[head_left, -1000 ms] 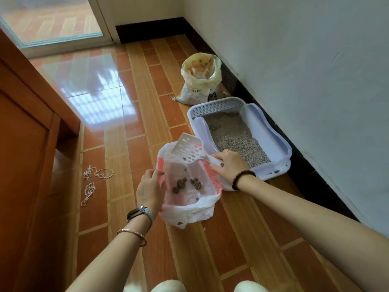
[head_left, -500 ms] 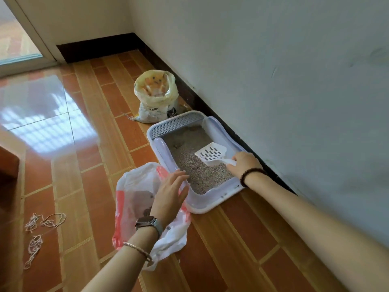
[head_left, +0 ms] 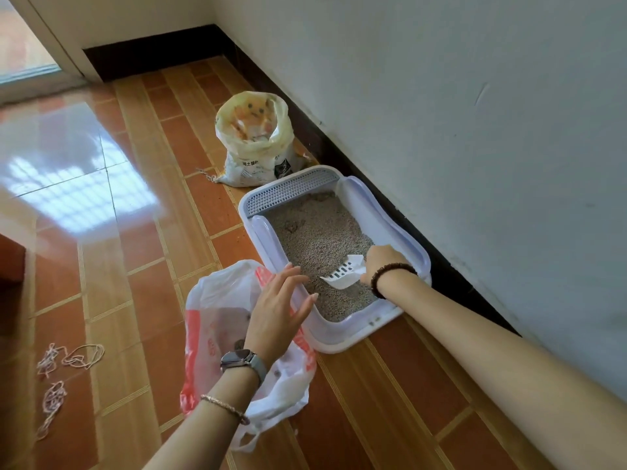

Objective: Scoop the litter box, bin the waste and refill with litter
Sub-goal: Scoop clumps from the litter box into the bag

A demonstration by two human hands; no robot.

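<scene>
While right grip (head_left: 381, 266) clenches white slotted scoop (head_left: 344, 276), pale litter box (head_left: 342, 337) of grey granules; left hand (head_left: 276, 308) released.

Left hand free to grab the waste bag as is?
Probably yes. The left hand hangs open right above the plastic bag, holding nothing, and nothing sits between them; the scoop is in the right hand.

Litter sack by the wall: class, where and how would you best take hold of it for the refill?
Grip the litter sack at its rolled-down open rim, one hand each side, coming from above. It stands upright with its mouth open, so the sides look soft; the rim probably gives the firmest hold.
</scene>
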